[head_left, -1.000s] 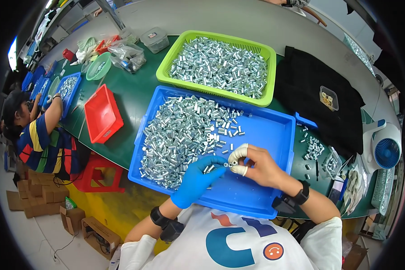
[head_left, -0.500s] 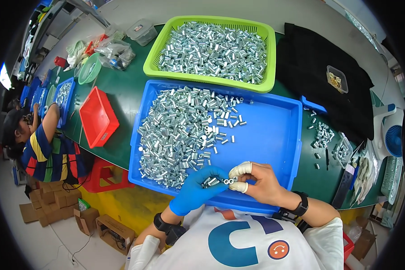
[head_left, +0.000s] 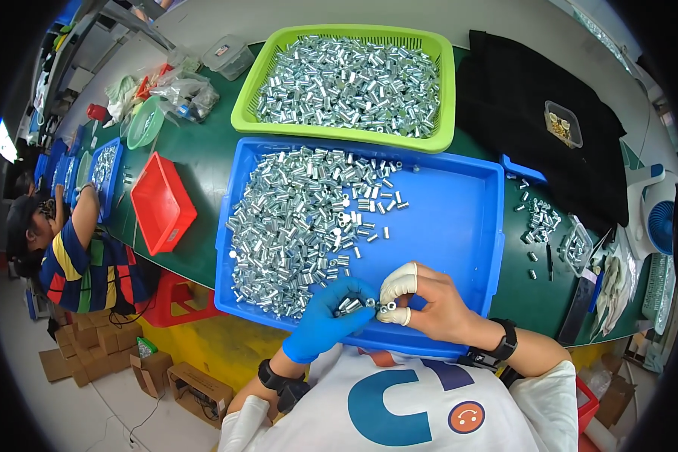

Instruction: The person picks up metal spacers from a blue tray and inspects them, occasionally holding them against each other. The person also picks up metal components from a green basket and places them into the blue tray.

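We see the left hand (head_left: 328, 322) curled around several metal sleeves (head_left: 349, 306); at its three o'clock the right hand (head_left: 435, 305) pinches ring-ended sleeves (head_left: 389, 306), long axes pointing up at us, just beside the left's fingertips, near the blue tray's (head_left: 448, 226) six o'clock edge. The left's grip hides its count; whether the groups touch, we cannot tell.

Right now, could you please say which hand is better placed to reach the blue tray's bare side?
Probably the right hand: it pinches metal pieces on that bare side, while the left hand, holding several, sits nearer the pile.
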`<state>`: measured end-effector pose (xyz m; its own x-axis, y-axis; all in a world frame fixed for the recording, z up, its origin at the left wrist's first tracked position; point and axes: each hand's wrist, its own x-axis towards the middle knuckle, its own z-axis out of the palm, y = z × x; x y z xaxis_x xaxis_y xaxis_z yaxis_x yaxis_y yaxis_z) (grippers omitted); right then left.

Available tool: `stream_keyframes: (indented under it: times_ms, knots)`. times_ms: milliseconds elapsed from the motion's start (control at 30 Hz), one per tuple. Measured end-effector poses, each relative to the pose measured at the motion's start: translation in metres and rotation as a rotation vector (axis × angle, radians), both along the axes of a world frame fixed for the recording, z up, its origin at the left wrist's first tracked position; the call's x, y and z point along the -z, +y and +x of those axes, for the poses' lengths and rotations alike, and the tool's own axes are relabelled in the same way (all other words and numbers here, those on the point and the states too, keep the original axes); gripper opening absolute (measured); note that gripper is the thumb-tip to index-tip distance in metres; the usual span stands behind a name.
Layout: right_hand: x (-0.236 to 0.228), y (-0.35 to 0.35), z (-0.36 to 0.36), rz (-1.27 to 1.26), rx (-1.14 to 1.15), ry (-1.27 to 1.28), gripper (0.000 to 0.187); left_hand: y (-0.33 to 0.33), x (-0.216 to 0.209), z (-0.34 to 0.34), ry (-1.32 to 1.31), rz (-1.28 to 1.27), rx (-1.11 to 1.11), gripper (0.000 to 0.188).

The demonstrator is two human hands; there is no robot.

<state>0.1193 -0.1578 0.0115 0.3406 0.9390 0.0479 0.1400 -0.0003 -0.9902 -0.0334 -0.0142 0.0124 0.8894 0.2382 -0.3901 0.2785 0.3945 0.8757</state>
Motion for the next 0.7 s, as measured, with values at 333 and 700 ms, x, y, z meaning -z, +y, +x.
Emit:
stream_keyframes:
  times_ms: [333,700]
  knots:
    - [-0.029,0.010,0.017,0.052,0.031,-0.425,0.027,-0.021,0.022,0.025,-0.309,0.444,-0.122,0.023]
    - [-0.005,0.035,0.085,-0.190,0.009,-0.924,0.031,0.151,-0.039,0.213,-0.408,1.169,-0.314,0.025]
